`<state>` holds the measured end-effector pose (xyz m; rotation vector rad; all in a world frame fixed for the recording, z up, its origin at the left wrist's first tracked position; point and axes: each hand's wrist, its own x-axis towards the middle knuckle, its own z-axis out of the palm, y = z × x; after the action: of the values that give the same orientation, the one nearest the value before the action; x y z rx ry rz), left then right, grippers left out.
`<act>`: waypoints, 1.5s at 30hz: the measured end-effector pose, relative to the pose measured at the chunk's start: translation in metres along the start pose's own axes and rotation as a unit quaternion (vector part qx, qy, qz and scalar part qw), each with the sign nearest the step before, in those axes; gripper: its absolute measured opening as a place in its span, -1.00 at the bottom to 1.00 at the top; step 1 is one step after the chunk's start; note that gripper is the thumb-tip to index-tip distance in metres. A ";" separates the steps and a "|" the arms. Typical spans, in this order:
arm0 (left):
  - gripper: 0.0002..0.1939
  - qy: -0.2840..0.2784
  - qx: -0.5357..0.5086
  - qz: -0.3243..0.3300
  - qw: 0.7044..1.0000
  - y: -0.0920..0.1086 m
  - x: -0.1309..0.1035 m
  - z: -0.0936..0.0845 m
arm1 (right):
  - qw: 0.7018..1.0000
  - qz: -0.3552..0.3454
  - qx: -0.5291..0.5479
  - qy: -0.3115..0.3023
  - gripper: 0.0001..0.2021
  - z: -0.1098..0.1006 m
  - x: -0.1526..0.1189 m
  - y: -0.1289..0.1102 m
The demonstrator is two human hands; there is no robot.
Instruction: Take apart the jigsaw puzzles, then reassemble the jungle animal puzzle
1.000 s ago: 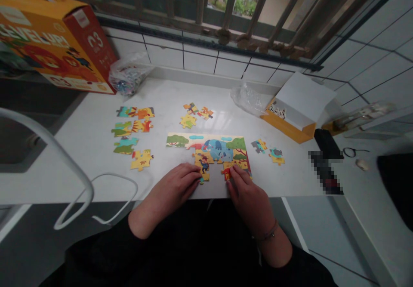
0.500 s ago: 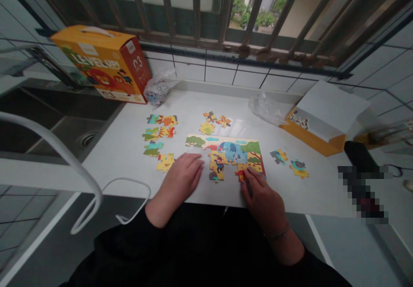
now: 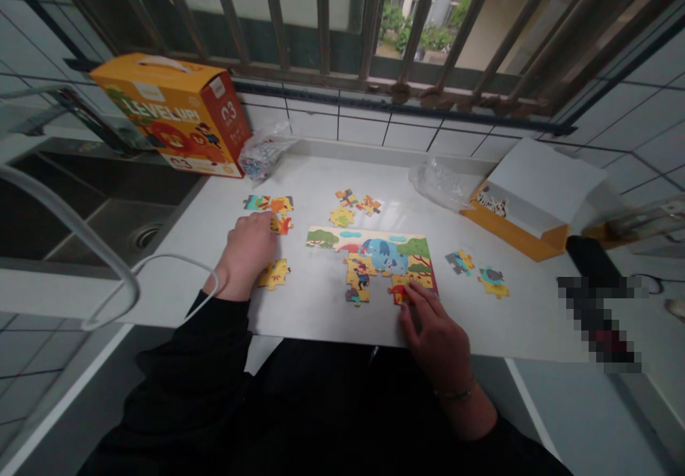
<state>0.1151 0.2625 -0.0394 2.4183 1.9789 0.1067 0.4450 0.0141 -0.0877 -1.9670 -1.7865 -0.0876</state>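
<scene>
A partly joined jigsaw puzzle [image 3: 386, 253] with a blue elephant and green trees lies on the white counter. My right hand [image 3: 439, 330] rests at its lower right, fingers stretched out over the edge and touching it beside a red-marked puzzle piece [image 3: 399, 293]. To the left, my left hand [image 3: 249, 247] reaches over loose pieces; its fingers bend down, and their tips are hidden. An orange striped piece [image 3: 283, 225] shows just beyond that hand, with a joined teal-and-orange pair [image 3: 268, 203] above it. Below the hand lies a yellow piece [image 3: 275, 274].
Several loose pieces [image 3: 342, 216] lie behind the puzzle, and two more [image 3: 493, 281] to its right. An orange box [image 3: 171, 119] and a plastic bag [image 3: 263, 153] stand back left by the sink [image 3: 118, 212]. An open box [image 3: 521, 223] sits right. A white cable [image 3: 120, 262] crosses the left.
My left hand has moved left and away from me, from beside the puzzle onto the loose pieces. The white cable has shifted. My right hand stays at the puzzle.
</scene>
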 end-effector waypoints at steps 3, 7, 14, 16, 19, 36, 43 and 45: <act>-0.47 -0.020 0.001 0.006 1.000 -0.001 0.001 -0.004 | 1.000 0.003 0.003 0.005 -0.62 0.000 0.000 0.000; -0.41 -0.052 -0.007 0.000 0.999 -0.007 0.006 -0.009 | 1.000 0.009 0.000 0.021 -0.63 -0.001 -0.001 -0.001; -0.55 -0.032 -0.036 0.010 0.999 -0.021 0.018 -0.007 | 0.992 0.038 0.094 0.071 -0.66 -0.006 -0.001 0.007; -0.63 -0.032 -0.084 0.014 0.996 -0.024 0.018 -0.009 | 0.987 0.048 0.127 0.082 -0.70 -0.008 -0.002 0.010; -0.70 -0.027 -0.204 -0.009 0.979 -0.023 0.014 -0.014 | 0.981 0.058 0.159 0.092 -0.74 -0.011 -0.002 0.015; -0.80 -0.178 -0.664 0.039 0.726 0.168 -0.124 0.019 | 0.979 -0.085 0.180 0.048 -0.53 -0.020 -0.003 -0.024; -0.80 -0.202 -0.643 0.073 0.735 0.181 -0.138 0.027 | 0.972 -0.090 0.218 0.000 -0.65 -0.014 -0.011 0.013; -0.81 -0.189 -0.632 0.089 0.746 0.183 -0.141 0.026 | 0.971 -0.091 0.221 -0.004 -0.67 -0.016 -0.013 0.016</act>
<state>0.2679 0.0888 -0.0613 1.4652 0.8789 0.6456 0.4626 -0.0046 -0.0833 -1.4922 -1.8000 0.2397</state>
